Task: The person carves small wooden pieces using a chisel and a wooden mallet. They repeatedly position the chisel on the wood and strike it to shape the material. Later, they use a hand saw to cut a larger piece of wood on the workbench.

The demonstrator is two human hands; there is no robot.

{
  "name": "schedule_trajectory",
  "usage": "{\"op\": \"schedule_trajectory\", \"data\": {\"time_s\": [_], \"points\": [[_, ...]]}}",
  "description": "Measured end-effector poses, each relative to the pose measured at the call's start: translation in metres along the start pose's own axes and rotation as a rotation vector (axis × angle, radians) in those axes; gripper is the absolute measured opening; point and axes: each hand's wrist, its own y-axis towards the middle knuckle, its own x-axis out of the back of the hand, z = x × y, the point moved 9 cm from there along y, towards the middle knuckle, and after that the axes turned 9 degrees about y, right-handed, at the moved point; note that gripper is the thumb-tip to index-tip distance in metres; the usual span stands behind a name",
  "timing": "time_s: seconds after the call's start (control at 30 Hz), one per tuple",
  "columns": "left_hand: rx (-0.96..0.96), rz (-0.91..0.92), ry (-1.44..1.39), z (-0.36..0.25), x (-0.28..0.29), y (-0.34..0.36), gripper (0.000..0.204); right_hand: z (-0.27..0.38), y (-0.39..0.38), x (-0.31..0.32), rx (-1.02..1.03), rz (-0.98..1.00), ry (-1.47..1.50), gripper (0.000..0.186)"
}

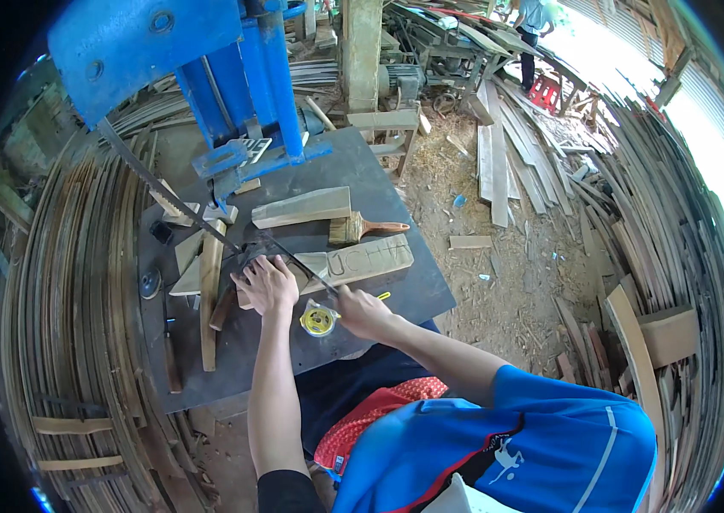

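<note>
Near front edge of dark square worktop (396, 295): left hand (266, 285) flat, fingers spread on pale wedge-shaped wooden piece (315, 265); right hand (362, 312) pinching thin dark straight blade (298, 261) laid across it; yellow round tape measure (318, 321) just beside.

We see a dark worktop (396, 295) carrying wooden blocks (302, 207), a longer board (362, 261), a paintbrush (366, 228), a yellow tape measure (318, 321) near its front edge, a narrow wooden strip (208, 299) and the base of a blue machine (246, 158).
</note>
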Motion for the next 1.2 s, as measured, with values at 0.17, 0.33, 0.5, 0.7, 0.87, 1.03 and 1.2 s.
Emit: {"op": "schedule_trajectory", "data": {"time_s": [0.17, 0.33, 0.5, 0.7, 0.87, 1.03, 1.2], "points": [[-0.085, 0.059, -0.049, -0.015, 0.008, -0.003, 0.043, -0.011, -0.018, 0.006, -0.048, 0.024, 0.002, 0.022], [-0.031, 0.038, -0.035, -0.012, 0.006, -0.003, 0.045, 0.0, 0.013, 0.011, 0.004, -0.051, 0.08, 0.024], [-0.069, 0.17, -0.006, -0.016, 0.005, 0.0, 0.048, -0.008, -0.029, 0.012, -0.065, 0.021, 0.055, 0.023], [-0.097, -0.019, -0.059, -0.025, 0.003, -0.006, 0.041, -0.011, 0.026, 0.003, 0.054, -0.075, 0.059, 0.026], [-0.068, 0.058, -0.057, -0.017, 0.005, -0.001, 0.043, -0.002, 0.004, 0.007, 0.041, -0.039, 0.065, 0.023], [-0.106, 0.003, -0.076, -0.024, 0.009, -0.012, 0.041, -0.01, -0.018, 0.012, -0.063, 0.002, 0.034, 0.026], [-0.058, 0.039, -0.087, -0.027, 0.01, -0.005, 0.043, -0.015, 0.025, 0.004, 0.001, -0.082, 0.057, 0.027]]}}
